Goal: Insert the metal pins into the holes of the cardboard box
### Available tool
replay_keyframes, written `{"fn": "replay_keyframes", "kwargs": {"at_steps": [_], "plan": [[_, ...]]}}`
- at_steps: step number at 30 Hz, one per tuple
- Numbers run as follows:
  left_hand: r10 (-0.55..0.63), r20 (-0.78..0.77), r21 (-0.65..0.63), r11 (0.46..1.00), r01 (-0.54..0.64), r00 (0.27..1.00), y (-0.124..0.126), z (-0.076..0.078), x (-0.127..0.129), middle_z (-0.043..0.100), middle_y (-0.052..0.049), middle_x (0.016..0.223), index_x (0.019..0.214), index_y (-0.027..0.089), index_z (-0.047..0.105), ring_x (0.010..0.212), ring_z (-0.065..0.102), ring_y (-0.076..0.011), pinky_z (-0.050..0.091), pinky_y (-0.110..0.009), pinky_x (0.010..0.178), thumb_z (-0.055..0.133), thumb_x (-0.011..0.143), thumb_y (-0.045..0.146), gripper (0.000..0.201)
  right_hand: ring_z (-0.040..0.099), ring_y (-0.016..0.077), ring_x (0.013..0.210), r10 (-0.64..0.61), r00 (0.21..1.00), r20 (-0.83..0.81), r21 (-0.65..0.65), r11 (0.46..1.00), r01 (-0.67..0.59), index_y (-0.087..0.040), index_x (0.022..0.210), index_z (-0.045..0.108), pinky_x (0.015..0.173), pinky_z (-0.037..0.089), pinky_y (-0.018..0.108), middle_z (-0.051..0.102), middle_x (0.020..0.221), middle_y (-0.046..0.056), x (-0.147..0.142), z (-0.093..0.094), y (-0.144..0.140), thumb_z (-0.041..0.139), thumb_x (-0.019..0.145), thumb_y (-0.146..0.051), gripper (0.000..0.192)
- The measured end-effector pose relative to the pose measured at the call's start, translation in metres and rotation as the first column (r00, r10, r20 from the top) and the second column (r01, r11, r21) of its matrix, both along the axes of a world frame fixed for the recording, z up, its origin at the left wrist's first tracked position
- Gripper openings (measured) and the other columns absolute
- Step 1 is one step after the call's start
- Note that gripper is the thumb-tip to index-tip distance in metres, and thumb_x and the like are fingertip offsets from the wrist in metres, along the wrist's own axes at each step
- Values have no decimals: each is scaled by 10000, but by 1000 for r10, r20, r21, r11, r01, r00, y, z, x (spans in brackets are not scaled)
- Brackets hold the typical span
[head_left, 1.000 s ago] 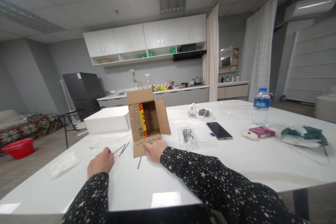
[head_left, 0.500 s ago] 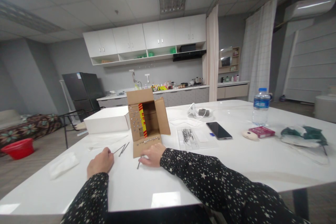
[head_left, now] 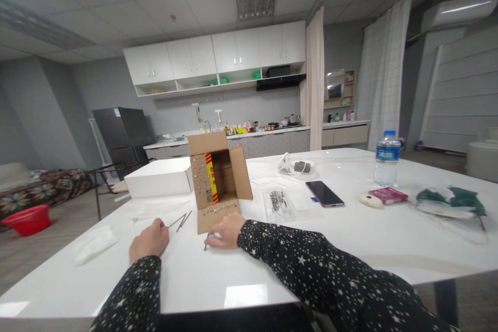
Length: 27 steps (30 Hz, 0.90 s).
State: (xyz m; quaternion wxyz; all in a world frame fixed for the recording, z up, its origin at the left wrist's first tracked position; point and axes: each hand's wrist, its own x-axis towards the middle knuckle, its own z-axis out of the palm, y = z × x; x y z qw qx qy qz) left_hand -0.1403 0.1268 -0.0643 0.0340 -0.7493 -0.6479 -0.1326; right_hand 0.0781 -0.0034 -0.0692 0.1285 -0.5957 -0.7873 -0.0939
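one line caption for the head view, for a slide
Right hand pinching a nail beside an open cardboard box, left hand resting fisted on the table.

right hand is off the cardboard box flap now, down on the table, fingertips pinching the loose nail.

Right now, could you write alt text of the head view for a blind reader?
The right hand pinches a nail on a white table, just before an open cardboard box studded with nails. The left hand rests closed near two loose nails.
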Motion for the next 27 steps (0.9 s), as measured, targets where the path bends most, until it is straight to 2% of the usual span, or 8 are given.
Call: {"fn": "replay_keyframes", "kwargs": {"at_steps": [6, 12, 18, 27], "plan": [[0, 1, 3, 1000, 0, 1000, 1, 0, 0, 687, -143, 978, 947, 221, 580, 826, 645, -296, 438, -355, 663, 325, 820, 333, 306, 679, 234, 792, 8, 1000, -9, 2, 1000, -8, -277, 1110, 655, 671, 462, 313, 725, 851, 70, 0, 3, -3, 412, 825, -672, 544], [9, -12, -6, 1000, -10, 1000, 1, 0, 0, 683, -142, 987, 970, 221, 578, 840, 645, -289, 442, -357, 682, 312, 826, 331, 322, 677, 247, 782, 45, 999, 4, -21, 999, -45, -270, 1073, 666, 668, 465, 329, 722, 817, 73, 1, 4, -4, 403, 766, -764, 639], [5, -6, -11, 1000, -5, 1000, -1, 1, 1, 681, -151, 992, 963, 219, 578, 847, 642, -296, 442, -362, 682, 311, 822, 319, 318, 673, 247, 791, 35, 999, -8, -25, 999, -35, -286, 1168, 611, 697, 470, 353, 719, 829, 69, 0, 3, -4, 396, 770, -767, 661], [5, 4, -12, 1000, -5, 1000, 2, -1, 0, 680, -157, 998, 958, 220, 574, 848, 643, -303, 438, -360, 674, 301, 828, 323, 320, 675, 259, 809, 29, 999, -23, -42, 999, -30, -292, 1112, 645, 696, 472, 363, 722, 854, 68, -1, 4, -3, 415, 744, -778, 652]]}}
